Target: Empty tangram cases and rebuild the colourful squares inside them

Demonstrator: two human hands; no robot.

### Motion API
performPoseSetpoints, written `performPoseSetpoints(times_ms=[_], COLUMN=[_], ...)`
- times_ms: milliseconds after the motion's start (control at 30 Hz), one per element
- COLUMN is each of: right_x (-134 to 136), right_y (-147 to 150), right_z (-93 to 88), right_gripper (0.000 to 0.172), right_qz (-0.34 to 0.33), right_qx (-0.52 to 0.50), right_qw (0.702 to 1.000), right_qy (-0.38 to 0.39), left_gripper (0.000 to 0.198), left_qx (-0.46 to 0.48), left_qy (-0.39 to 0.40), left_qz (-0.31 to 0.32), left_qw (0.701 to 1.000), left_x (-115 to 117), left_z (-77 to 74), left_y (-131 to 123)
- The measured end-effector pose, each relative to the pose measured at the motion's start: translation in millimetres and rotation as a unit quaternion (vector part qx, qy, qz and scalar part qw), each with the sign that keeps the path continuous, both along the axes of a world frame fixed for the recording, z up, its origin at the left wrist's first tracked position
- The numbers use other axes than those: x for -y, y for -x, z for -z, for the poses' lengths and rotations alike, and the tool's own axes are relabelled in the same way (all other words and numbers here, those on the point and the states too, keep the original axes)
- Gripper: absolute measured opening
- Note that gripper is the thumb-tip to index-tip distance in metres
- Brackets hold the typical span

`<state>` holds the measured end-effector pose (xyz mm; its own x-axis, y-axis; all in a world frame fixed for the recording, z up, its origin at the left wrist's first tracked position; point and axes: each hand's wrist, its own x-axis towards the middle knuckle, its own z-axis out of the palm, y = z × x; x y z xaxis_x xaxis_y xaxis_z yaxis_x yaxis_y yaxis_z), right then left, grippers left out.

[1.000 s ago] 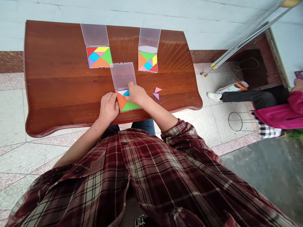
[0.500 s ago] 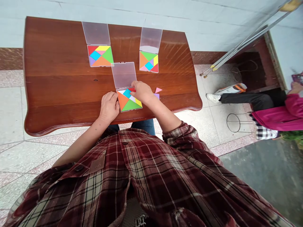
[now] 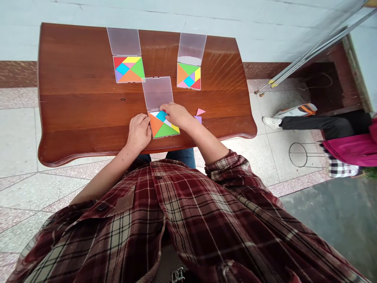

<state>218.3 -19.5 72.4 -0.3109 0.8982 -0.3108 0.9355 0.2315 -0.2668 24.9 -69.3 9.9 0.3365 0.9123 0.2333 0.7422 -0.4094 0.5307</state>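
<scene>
The nearest tangram case (image 3: 166, 131) lies open by the table's front edge, its clear lid (image 3: 158, 93) folded back. Orange, green, blue and yellow pieces show in it, with white gaps at the upper left and near the middle. At its left edge rests my left hand (image 3: 139, 131), fingers bent against the rim and no piece seen in it. My right hand (image 3: 177, 115) reaches over the upper right part, fingertips on a red piece (image 3: 165, 111) that is mostly hidden. A pink triangle (image 3: 200, 112) and a purple piece (image 3: 198, 118) lie on the wood to the right.
Two more open cases, a left one (image 3: 129, 69) and a right one (image 3: 189, 76), stand farther back on the brown table (image 3: 79, 94), full of coloured pieces. On the right are crutches (image 3: 282, 74), a wire ring frame (image 3: 298, 154) and a person's leg (image 3: 316, 126).
The whole view has shifted slightly, with the table now a little farther right. My right hand has drawn back slightly toward the left at the red piece; my left hand stays at the case's edge.
</scene>
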Motion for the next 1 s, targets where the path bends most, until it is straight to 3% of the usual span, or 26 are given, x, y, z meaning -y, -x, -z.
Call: performPoseSetpoints(times_ms=[667,1000], right_x=[-1.9,-2.5], right_y=[-4.4,-14.1], right_z=[2.2,1.0], right_gripper=[0.046,0.038], right_qz=[-0.015,0.016], right_qx=[0.015,-0.059], right_qw=[1.0,0.998], right_qy=[0.008,-0.019], left_gripper=[0.037,0.037], left_qx=[0.002,-0.001], left_qy=[-0.002,-0.008], left_qz=[-0.001,-0.003], left_qw=[1.0,1.0], left_x=[0.5,-0.2], left_z=[-0.4,1.4], left_y=[-0.5,0.4])
